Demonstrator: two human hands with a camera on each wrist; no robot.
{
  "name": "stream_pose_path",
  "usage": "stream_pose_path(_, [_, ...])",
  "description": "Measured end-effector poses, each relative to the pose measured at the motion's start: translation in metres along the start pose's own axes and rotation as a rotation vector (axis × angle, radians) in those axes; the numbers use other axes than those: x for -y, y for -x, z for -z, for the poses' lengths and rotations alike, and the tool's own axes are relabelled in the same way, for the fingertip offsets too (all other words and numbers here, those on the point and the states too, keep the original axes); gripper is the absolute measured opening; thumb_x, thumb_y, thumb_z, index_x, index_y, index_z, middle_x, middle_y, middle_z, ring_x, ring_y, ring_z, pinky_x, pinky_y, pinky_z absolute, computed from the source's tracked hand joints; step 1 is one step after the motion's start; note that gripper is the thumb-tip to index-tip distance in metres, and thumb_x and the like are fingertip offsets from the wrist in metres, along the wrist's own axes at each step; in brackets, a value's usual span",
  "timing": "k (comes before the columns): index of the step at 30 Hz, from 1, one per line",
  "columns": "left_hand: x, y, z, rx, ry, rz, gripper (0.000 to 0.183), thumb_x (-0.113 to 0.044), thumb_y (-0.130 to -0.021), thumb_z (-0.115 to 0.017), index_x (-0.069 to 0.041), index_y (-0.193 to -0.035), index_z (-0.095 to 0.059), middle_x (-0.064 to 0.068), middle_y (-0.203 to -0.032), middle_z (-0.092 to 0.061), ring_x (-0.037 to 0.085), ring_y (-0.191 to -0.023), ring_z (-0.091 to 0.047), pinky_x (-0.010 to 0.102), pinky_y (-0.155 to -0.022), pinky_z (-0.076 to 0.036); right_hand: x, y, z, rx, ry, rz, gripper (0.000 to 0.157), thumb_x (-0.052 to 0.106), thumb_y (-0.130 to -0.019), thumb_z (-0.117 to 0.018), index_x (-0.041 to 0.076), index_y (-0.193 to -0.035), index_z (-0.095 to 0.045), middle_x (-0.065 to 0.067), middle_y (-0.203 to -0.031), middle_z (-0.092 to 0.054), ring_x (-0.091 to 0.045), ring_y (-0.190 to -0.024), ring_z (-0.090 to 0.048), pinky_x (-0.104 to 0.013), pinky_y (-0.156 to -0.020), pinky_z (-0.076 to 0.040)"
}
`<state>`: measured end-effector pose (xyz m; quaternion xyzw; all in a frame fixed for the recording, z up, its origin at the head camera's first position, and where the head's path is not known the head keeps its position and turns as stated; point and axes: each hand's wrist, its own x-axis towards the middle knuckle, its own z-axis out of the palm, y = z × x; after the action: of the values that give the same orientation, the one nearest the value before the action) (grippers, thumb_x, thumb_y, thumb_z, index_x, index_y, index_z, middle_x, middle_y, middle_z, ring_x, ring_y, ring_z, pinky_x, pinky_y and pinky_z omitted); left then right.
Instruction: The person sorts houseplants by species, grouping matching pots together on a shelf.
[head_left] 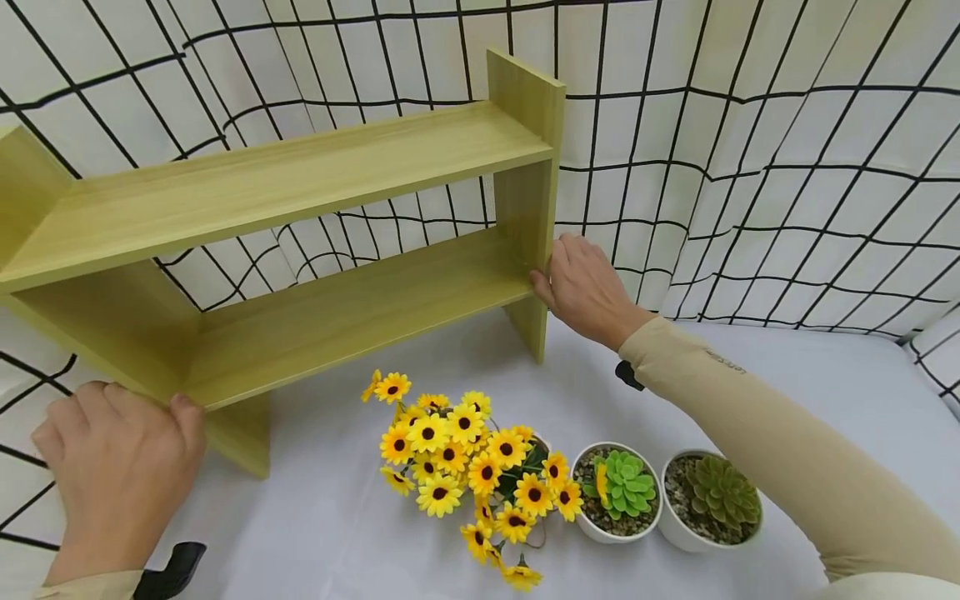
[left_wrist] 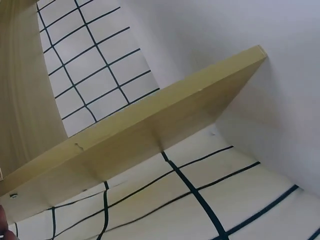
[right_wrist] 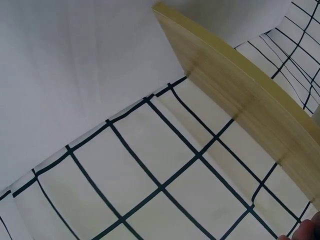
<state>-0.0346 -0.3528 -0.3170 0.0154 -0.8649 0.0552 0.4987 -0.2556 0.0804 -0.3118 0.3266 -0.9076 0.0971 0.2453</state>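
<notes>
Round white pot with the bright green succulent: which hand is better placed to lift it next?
Probably the right hand: though gripping the pale wooden shelf, it is nearer the pot; yellow flowers stand between pot and left hand.

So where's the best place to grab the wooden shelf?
Probably by its two side boards, coming from outside at both ends. The wooden shelf is wide, and those upright boards have thin front edges that look easy to curl around.
</notes>
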Motion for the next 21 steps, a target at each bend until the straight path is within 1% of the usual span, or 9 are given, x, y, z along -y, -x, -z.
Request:
stream_pose_path(2, [-0.003, -0.004, -0.003, 0.014, 0.017, -0.016, 0.054, -0.027, -0.098, -0.036, 0.017, -0.067, -0.033, 0.039, -0.069, -0.036, 0.058, -0.068, -0.029, 0.058, -0.058, -0.017, -0.003, 0.006, 0.004, 0.005, -0.003, -0.008, 0.031, 0.028, -0.107, -0.049, -0.002, -0.108, -0.053, -0.010, -0.082, -0.048, -0.024, -0.073, -0.039, -0.032, -0.069, -0.029])
stream_pose_path(7, [-0.010, -0.011, -0.016, 0.016, 0.067, -0.027, 0.051, -0.027, -0.096, -0.036, 0.016, -0.068, -0.034, 0.040, -0.071, -0.038, 0.058, -0.070, -0.030, 0.060, -0.061, -0.019, -0.012, 0.022, 0.011, 0.019, -0.029, -0.021, 0.031, 0.028, -0.107, -0.049, -0.002, -0.118, -0.052, -0.010, -0.087, -0.050, -0.024, -0.077, -0.040, -0.032, -0.071, -0.030])
stream_pose_path(10, [-0.011, -0.014, -0.026, 0.042, 0.089, -0.027, 0.050, -0.027, -0.096, -0.035, 0.016, -0.071, -0.036, 0.040, -0.074, -0.039, 0.056, -0.072, -0.030, 0.059, -0.063, -0.020, -0.017, 0.032, 0.015, 0.009, -0.045, -0.034, 0.032, 0.027, -0.107, -0.051, -0.001, -0.122, -0.052, -0.011, -0.089, -0.052, -0.024, -0.079, -0.041, -0.033, -0.073, -0.031])
stream_pose_path(13, [-0.013, -0.017, -0.036, 0.065, 0.113, -0.034, 0.050, -0.028, -0.096, -0.033, 0.016, -0.072, -0.036, 0.039, -0.075, -0.039, 0.056, -0.073, -0.030, 0.059, -0.065, -0.020, -0.023, 0.042, 0.019, -0.007, -0.049, -0.042, 0.032, 0.026, -0.106, -0.052, -0.001, -0.124, -0.052, -0.012, -0.092, -0.054, -0.025, -0.081, -0.044, -0.035, -0.075, -0.033])
stream_pose_path(16, [-0.016, -0.019, -0.046, 0.071, 0.157, -0.039, 0.049, -0.029, -0.096, -0.033, 0.013, -0.071, -0.036, 0.038, -0.076, -0.039, 0.055, -0.075, -0.030, 0.060, -0.068, -0.020, -0.026, 0.054, 0.023, -0.018, -0.064, -0.046, 0.033, 0.024, -0.106, -0.051, -0.001, -0.126, -0.052, -0.013, -0.096, -0.057, -0.027, -0.084, -0.045, -0.037, -0.076, -0.034])
stream_pose_path(21, [-0.023, -0.025, -0.058, 0.150, 0.213, -0.041, 0.047, -0.031, -0.096, -0.029, 0.010, -0.074, -0.035, 0.036, -0.081, -0.040, 0.052, -0.081, -0.030, 0.057, -0.070, -0.019, -0.031, 0.078, 0.032, -0.049, -0.092, -0.062, 0.030, 0.020, -0.105, -0.053, -0.003, -0.124, -0.052, -0.016, -0.101, -0.057, -0.029, -0.087, -0.045, -0.040, -0.078, -0.035])
